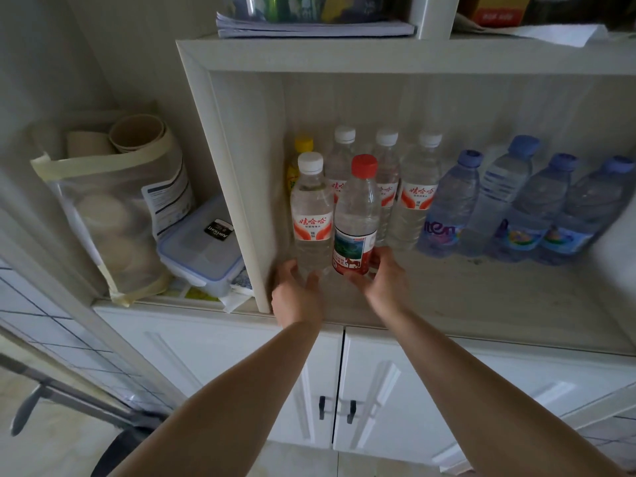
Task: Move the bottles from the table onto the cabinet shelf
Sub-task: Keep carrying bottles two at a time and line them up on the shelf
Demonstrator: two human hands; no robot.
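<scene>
Two bottles stand upright at the front left of the cabinet shelf (481, 297). My left hand (297, 294) wraps the base of a clear white-capped bottle (311, 208). My right hand (382, 277) grips the bottom of a red-capped bottle (358, 208) with a red and green label, touching the first. Behind them stand a yellow-capped bottle (302, 149) and three white-capped bottles (416, 187). Several blue-capped bottles (509, 204) line the back right.
A white upright panel (223, 173) borders the shelf on the left. Beyond it sit a mesh bag of paper cups (113, 201) and a lidded plastic box (203, 249). Closed cabinet doors with dark handles (335, 407) are below. Papers (309, 27) lie on the upper shelf.
</scene>
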